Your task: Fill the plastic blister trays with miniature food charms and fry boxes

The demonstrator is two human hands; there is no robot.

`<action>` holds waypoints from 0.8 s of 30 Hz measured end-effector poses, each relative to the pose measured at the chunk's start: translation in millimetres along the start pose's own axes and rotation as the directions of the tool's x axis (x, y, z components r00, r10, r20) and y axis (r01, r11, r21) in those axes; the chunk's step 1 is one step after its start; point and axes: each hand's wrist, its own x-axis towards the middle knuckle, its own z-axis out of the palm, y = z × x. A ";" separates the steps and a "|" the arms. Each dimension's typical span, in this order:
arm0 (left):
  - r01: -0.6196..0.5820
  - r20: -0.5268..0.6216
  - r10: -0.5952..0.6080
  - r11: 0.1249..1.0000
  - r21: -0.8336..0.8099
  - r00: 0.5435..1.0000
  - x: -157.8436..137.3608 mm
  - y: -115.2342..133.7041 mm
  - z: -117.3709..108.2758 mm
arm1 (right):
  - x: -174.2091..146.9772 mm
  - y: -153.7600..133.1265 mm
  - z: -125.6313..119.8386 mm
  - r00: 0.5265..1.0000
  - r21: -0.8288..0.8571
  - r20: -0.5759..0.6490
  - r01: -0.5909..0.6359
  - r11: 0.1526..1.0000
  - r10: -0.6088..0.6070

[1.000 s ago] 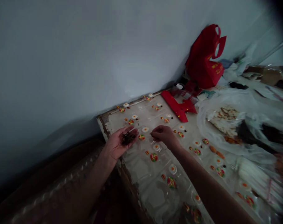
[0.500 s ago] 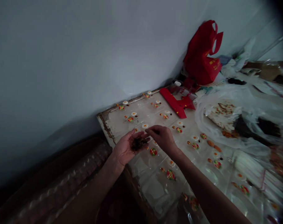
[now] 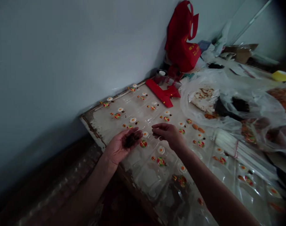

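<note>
My left hand (image 3: pixel 116 150) is palm up and cupped around a heap of small dark brown pieces (image 3: pixel 130 140). To its right, my right hand (image 3: pixel 169 135) hovers above the table with its fingertips pinched together; whatever they hold is too small and dark to make out. Between the two hands lie a tiny fried-egg piece (image 3: pixel 145 134) and a round red-and-green piece (image 3: pixel 143 143). Similar little groups, each with an egg, a round piece and a burger-like piece, are laid out on the clear plastic sheet (image 3: pixel 143 169). Several groups also include a dark piece.
A red T-shaped object (image 3: pixel 160 93) lies near the wall, with a red bag (image 3: pixel 182 40) behind it. Crumpled plastic bags (image 3: pixel 224 91) with loose pieces cover the right side. A bundle of clear sleeves (image 3: pixel 245 153) lies in front of them.
My right hand has moved away from my left palm, rightward over the sheet. My left hand stays cupped around the dark pieces. The view has shifted right.
</note>
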 end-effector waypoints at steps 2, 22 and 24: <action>-0.031 -0.003 0.031 1.000 -0.003 1.000 -2.7 4.6 0.0 | -2.5 10.5 1.2 0.999 -0.046 0.003 -0.043 0.998 0.043; 0.056 0.075 -0.058 0.998 0.017 0.996 0.5 -5.2 -2.6 | -3.5 27.1 21.5 0.932 -0.760 -0.169 0.085 0.644 -0.322; 0.064 0.071 -0.066 0.998 0.023 0.995 0.2 -6.8 -0.2 | -5.4 28.6 21.7 0.919 -0.737 -0.196 0.093 0.669 -0.343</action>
